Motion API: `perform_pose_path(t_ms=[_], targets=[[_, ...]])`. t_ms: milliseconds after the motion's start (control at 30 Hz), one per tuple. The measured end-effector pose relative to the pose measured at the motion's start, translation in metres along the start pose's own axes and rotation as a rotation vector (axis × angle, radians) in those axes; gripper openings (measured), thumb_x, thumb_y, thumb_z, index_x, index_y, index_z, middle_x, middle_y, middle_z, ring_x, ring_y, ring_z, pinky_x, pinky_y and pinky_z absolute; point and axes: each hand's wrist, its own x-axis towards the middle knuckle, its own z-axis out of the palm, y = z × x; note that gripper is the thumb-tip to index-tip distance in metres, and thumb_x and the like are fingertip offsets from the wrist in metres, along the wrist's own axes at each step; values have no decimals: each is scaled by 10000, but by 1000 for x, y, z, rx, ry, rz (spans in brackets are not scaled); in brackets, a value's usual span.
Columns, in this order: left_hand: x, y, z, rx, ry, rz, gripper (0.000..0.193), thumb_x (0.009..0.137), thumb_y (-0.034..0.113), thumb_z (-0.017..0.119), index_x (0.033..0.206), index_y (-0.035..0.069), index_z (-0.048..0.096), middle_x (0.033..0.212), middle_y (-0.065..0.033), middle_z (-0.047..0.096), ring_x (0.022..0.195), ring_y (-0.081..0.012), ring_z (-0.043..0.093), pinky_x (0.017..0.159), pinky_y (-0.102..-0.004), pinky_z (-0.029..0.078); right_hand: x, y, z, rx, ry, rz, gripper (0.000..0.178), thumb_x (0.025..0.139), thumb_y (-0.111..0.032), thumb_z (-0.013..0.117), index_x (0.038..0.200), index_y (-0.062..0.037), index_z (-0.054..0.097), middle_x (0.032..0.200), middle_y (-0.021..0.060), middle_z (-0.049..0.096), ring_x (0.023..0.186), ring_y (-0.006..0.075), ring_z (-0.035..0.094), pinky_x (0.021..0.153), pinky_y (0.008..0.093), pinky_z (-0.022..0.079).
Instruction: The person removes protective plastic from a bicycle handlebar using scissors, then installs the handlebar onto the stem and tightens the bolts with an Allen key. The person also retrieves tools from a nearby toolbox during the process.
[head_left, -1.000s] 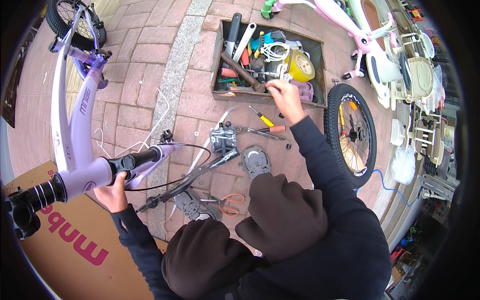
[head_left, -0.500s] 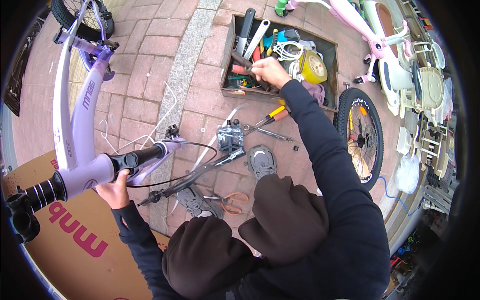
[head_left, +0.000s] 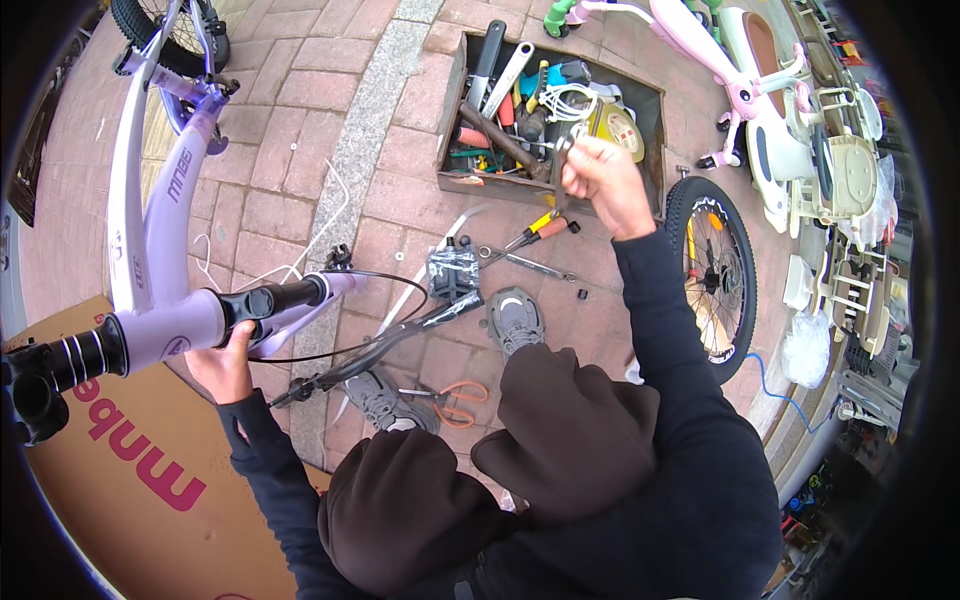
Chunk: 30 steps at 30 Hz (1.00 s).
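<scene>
the purple bike frame (head_left: 165,240) is at left, the left hand (head_left: 222,372) unmoved, curled round it, thumb up. at the toolbox's (head_left: 480,184) near edge, the right hand (head_left: 608,185) has moved rightward, fingers pinched on a dark metal tool (head_left: 562,168), kind unclear; a tool now seems picked while the frame stays steadied.

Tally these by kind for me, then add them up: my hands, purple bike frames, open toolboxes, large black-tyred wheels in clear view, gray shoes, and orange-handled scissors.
Hands (left hand, right hand): 2
Purple bike frame: 1
Open toolbox: 1
Large black-tyred wheels: 2
Gray shoes: 2
Orange-handled scissors: 1
Total: 9
</scene>
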Motion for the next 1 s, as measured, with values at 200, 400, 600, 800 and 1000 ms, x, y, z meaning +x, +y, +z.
perform_pose_path(t_ms=[200,400,600,800,1000], targets=[[-2,4,0,-57,-30,-24,626,654,99,783,1182,-69,490,1121,-160,571,1033,-257,557,934,-357,415,-40,85,6,-169,0,281,129,870,-88,551,878,20,621,681,51,639,548,65,557,495,195,432],[-3,8,-4,62,-32,-5,598,644,73,784,1154,-78,509,1087,-162,584,993,-265,571,906,-367,438,-43,128,12,-435,-12,266,193,818,-60,567,971,50,613,684,96,644,608,142,620,578,259,486],[-5,11,-3,2,-3,-29,785,616,395,841,1123,-95,496,1045,-157,566,964,-264,562,882,-377,439,-18,92,17,-777,18,-97,189,780,-80,599,954,-11,633,764,193,644,705,293,654,633,344,501],[-6,8,-4,-5,5,-1,771,610,395,844,1098,-95,503,1033,-155,567,936,-262,568,859,-376,453,62,41,-12,-1085,329,-356,130,761,-99,609,858,-18,640,755,165,637,710,324,631,635,386,490],[-8,2,-2,-102,-9,-24,748,601,306,866,1109,-97,492,1025,-139,568,912,-246,573,839,-364,464,112,61,28,-1315,61,-475,271,697,-154,679,912,-19,583,929,174,574,905,354,557,765,430,462]])
